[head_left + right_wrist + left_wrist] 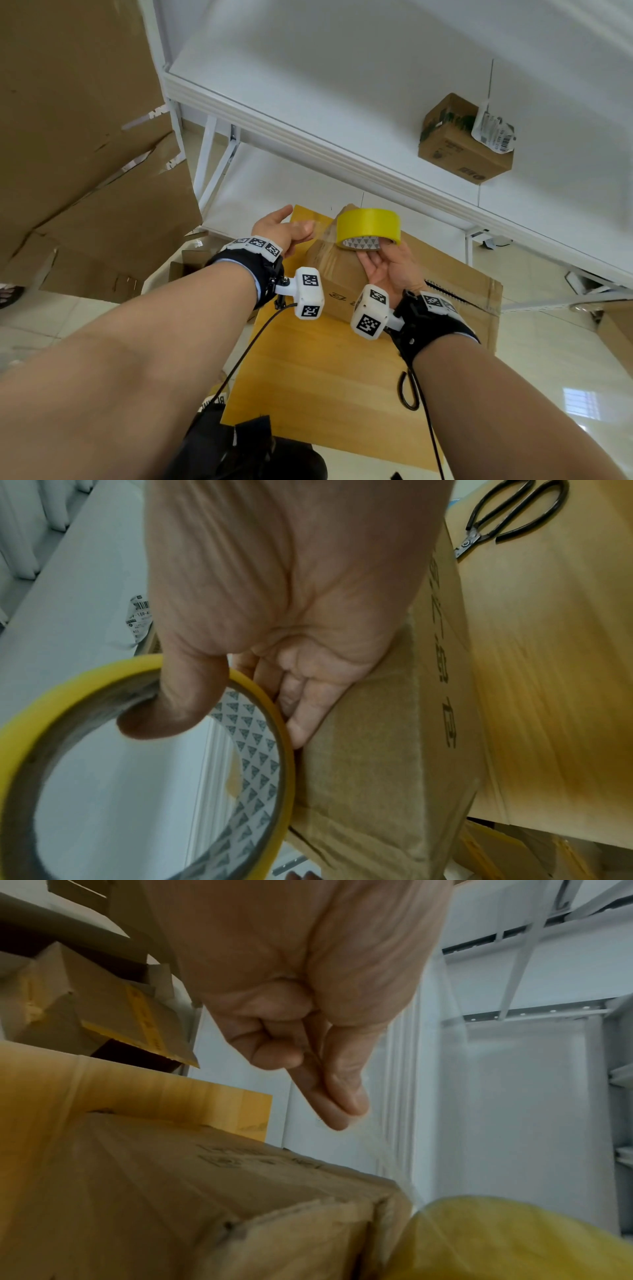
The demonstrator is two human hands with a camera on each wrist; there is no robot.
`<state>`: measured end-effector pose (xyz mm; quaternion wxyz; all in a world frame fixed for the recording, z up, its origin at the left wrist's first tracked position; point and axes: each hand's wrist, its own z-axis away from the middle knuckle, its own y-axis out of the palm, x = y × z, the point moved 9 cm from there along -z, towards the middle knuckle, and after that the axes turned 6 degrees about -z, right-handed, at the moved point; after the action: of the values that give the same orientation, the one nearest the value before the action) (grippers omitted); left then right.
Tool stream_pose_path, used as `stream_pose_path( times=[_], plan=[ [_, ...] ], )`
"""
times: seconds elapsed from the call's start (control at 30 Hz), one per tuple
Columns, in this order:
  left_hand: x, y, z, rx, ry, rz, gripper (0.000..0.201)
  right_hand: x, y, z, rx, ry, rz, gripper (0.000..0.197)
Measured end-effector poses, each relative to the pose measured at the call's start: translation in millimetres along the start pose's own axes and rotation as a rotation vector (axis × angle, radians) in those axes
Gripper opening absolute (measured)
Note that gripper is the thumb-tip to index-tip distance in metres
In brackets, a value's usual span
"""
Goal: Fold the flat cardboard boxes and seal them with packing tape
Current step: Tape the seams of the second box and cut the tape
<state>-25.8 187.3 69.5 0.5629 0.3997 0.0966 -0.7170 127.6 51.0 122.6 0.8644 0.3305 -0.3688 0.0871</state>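
A folded brown cardboard box stands on a yellow wooden table. My right hand grips a yellow tape roll at the box's far top corner, thumb inside the core and fingers outside. My left hand hovers over the box's far left, thumb pressed to index finger. A faint translucent strip seems to run from that pinch to the roll, so it looks like the tape's free end.
Black scissors lie on the table near my right forearm. A flat cardboard sheet lies under the box to the right. A white shelf rack behind carries a small labelled box. Large cardboard sheets lean at the left.
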Motion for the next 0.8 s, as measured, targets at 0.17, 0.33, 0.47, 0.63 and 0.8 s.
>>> stream_pose_path(
  times=[0.17, 0.33, 0.47, 0.63, 0.8],
  plan=[
    [18.0, 2.6, -12.0, 0.014, -0.052, 0.021, 0.076, 1.6, 3.5, 0.0, 0.004, -0.002, -0.001, 0.024],
    [35.6, 8.7, -25.4, -0.012, -0.062, -0.089, 0.078, 0.4, 3.3, -0.5, -0.009, -0.013, 0.004, 0.036],
    [38.8, 20.0, -30.7, 0.076, 0.025, -0.241, 0.075, 1.2, 1.2, -1.3, -0.017, -0.015, -0.005, 0.04],
    [64.1, 13.2, -30.7, 0.111, 0.005, -0.352, 0.064, -3.4, -5.5, 0.3, -0.053, 0.026, -0.025, 0.047],
    [57.4, 8.9, -30.1, 0.029, -0.049, -0.275, 0.037, -0.6, -6.8, -0.5, -0.064, 0.025, -0.062, 0.069]
  ],
)
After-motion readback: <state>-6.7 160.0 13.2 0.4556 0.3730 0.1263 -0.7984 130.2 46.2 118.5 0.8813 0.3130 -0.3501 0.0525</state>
